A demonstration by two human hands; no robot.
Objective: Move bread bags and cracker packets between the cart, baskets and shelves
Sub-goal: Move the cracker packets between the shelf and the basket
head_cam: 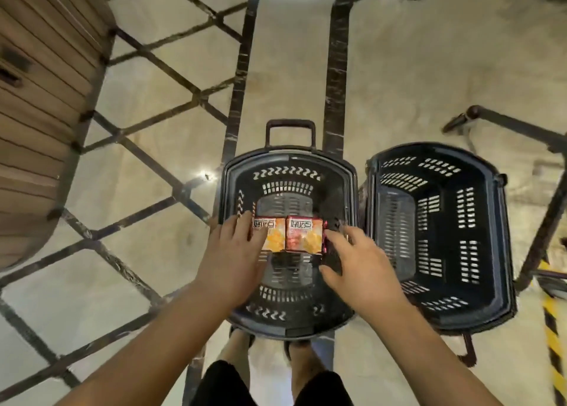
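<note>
**A:** What are the fingers doing now?

**B:** The left fingers (pixel 244 221) curl around the left end of the orange foil cracker packet (pixel 274 237), with the thumb on its face. The left hand (pixel 233 249) is grasping it. The right fingers (pixel 339 235) lie against the crimped right edge of the red foil cracker packet (pixel 303 235). The thumb of the right hand (pixel 359 258) is spread away from that packet. I cannot tell if these fingers pinch or only press.

**A:** And where are the packets?

**B:** They are side by side with their inner edges touching, over the middle of the black slotted plastic basket with a pull handle (pixel 288 157). I cannot tell if they rest on its bottom.

**A:** How much room is around them?

**B:** Bare basket bottom shows beyond the packets and nearer to the person. The right rim of this basket is just beside a second black slotted plastic basket (pixel 503 221). Past that one stands a dark metal cart frame (pixel 521 123). On the left, the beige marble floor with dark lines (pixel 138 191) lies open up to a rounded wooden slatted cabinet (pixel 40 114).
</note>
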